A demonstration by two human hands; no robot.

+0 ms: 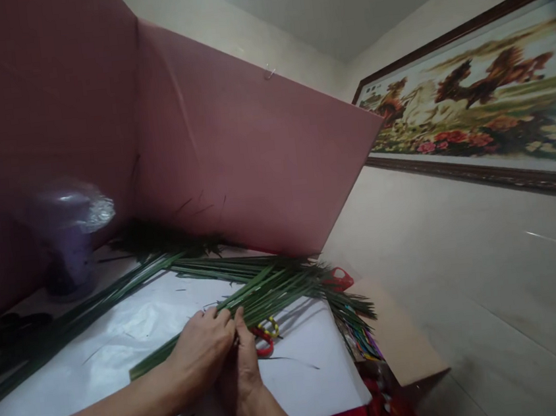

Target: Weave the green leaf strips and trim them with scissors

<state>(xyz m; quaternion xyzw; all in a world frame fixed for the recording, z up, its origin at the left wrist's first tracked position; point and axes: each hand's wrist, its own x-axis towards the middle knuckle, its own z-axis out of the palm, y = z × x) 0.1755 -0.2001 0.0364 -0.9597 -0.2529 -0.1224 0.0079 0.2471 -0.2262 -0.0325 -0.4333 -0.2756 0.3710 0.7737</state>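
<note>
Long, narrow green leaves (276,286) lie in a loose bundle across a white surface (304,357). My left hand (203,345) is closed around part of the bundle, and a cut-looking end sticks out to the left below the wrist. Pressed against it, my right hand (246,363) has its thumb up along the leaves; its fingers are mostly hidden behind the palm. Just right of my right thumb lie a red loop like a scissor handle (265,347) and a small yellow beaded-looking item (273,327).
Pink panels (263,156) stand behind and to the left. More leaves (93,300) stretch along the left. A purple cup-like container (68,250) under clear plastic stands at the back left. Right of the surface are a red-handled item (339,279), a cardboard flap (401,340) and a framed picture (485,100).
</note>
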